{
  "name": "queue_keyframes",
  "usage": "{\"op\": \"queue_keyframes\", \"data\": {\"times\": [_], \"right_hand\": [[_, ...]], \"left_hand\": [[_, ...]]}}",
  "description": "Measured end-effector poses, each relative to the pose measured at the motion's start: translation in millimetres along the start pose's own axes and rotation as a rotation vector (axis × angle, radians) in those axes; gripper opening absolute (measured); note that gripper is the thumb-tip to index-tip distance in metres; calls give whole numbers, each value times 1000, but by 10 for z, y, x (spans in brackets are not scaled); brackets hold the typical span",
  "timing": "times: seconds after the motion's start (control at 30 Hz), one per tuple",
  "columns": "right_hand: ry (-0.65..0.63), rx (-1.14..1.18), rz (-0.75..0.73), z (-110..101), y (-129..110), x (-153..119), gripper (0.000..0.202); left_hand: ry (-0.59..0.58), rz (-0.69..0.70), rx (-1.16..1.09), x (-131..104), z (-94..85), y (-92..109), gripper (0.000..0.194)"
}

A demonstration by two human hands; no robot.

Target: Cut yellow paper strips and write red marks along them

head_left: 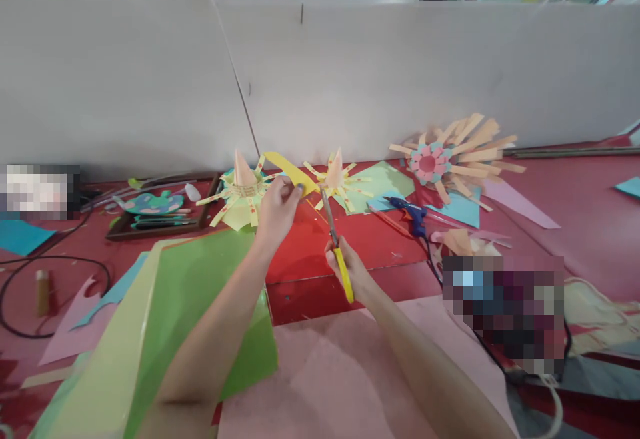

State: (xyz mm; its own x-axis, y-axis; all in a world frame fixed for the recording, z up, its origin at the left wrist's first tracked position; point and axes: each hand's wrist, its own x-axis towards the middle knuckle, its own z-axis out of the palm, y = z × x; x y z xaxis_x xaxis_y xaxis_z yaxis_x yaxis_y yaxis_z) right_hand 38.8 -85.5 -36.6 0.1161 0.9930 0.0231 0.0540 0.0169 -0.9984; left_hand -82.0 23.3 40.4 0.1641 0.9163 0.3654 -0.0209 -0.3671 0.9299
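Pinched in my left hand (280, 209) is a strip of yellow paper (295, 173), raised above the red table. My right hand (350, 265) is wrapped round the yellow handles of a pair of scissors (341, 267). The scissor blades point up and away, their tips at the right end of the yellow paper. Behind my hands stand two paper flowers with cone centres, one on the left (245, 182) and one on the right (336, 175). A thin orange sliver lies below the yellow paper.
Green card (200, 312) and pink paper (320, 385) lie in front. At right are a blue glue gun (413, 215) and a large paper flower (431, 162). A dark tray (160, 227) with brushes sits left. A white partition (320, 79) rises behind the table.
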Motion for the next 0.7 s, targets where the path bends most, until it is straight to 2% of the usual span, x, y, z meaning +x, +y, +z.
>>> {"op": "queue_keyframes", "data": {"times": [0.07, 0.17, 0.33, 0.5, 0.7], "right_hand": [[-48, -25, 38, 13, -12, -37, 41], [-45, -29, 78, 16, -57, -77, 45], [-58, -53, 91, -10, -136, -85, 50], [-127, -63, 85, -52, -124, -86, 47], [-140, -102, 46, -93, -75, -84, 44]], "left_hand": [[1, 35, 22, -10, 1, 23, 8], [11, 92, 49, -46, 25, 66, 9], [108, 206, 109, -66, 50, 87, 14], [131, 193, 91, -34, 33, 65, 15], [187, 164, 67, -45, 19, 110, 13]]}}
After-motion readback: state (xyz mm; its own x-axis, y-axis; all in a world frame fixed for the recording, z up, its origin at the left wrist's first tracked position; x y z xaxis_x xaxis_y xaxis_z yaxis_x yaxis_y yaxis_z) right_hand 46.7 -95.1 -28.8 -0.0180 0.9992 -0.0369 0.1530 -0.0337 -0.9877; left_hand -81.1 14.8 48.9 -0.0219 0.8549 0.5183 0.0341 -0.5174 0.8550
